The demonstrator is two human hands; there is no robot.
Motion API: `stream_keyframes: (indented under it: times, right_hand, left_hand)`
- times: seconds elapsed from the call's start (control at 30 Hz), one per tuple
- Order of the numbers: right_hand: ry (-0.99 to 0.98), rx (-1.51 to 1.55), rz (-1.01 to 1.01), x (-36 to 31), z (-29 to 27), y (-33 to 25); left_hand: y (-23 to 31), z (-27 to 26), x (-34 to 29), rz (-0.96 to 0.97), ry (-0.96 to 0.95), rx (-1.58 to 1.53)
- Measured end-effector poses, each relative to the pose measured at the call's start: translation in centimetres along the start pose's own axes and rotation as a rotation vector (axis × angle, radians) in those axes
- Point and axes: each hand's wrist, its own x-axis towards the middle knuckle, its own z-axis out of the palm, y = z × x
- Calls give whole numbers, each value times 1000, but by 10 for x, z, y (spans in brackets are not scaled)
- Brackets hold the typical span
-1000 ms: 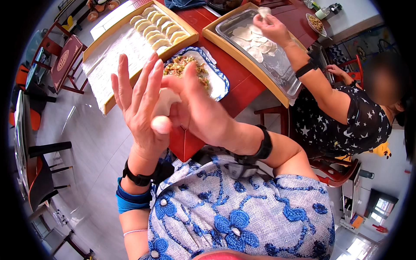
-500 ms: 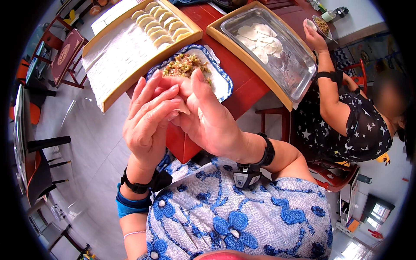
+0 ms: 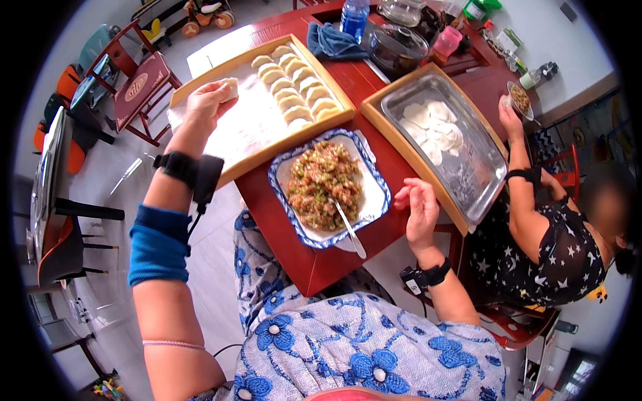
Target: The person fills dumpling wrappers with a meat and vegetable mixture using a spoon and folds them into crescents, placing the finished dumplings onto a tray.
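Since the earlier frame, when we saw both hands cupped together around a piece of dough, the left hand (image 3: 208, 103) has moved out over a tray and the right hand (image 3: 422, 210) has drawn away, so the hands are now well apart. Largest of what we see around them is the red table (image 3: 294, 274). On it lies the floured wooden tray (image 3: 234, 137), with rows of folded dumplings (image 3: 301, 87) along its right side. To the right, a wooden frame (image 3: 412, 168) surrounds a metal tray (image 3: 478, 174) holding a loose heap of round wrappers (image 3: 431, 127). Between the two sits the blue-rimmed bowl (image 3: 374, 197), with chopped filling (image 3: 321, 180) mounded inside. The right hand is just beside this bowl, fingers loosely curled. The left hand is closed, its thumb and fingers pinching the dough. Smaller still, we see a spoon (image 3: 348, 227) resting in the filling, its handle over the near rim. Smallest is the pale dough piece (image 3: 231, 89), at the left fingertips over the floured tray; we cannot tell its full shape.
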Motion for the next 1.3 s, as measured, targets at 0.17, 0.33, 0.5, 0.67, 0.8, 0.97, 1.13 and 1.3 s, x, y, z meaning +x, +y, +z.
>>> stream_keyframes:
  times: [0.17, 0.33, 0.5, 0.67, 0.8, 0.97, 1.13, 1.3]
  right_hand:
    - [0, -33, 26, 2, 4, 7]
    - [-26, -136, 19, 5, 7, 1]
    - [-39, -183, 13, 0, 4, 5]
    - [-34, -120, 37, 3, 9, 6]
    - [-21, -196, 28, 7, 7, 1]
    - [-38, -203, -17, 10, 3, -5]
    - [-137, 134, 215, 13, -6, -21]
    - [-73, -189, 263, 77, -63, -55]
  left_hand:
    - [-14, -5, 87, 206, 68, 355]
    - [-12, 2, 118, 381, 236, 748]
    - [-19, 7, 115, 429, 241, 864]
    - [-37, -3, 138, 596, 198, 957]
    - [-35, -30, 151, 459, 40, 1096]
    - [-31, -48, 139, 469, 131, 958]
    - [-3, -45, 47, 502, -29, 608]
    - [23, -63, -94, 464, -1, 485]
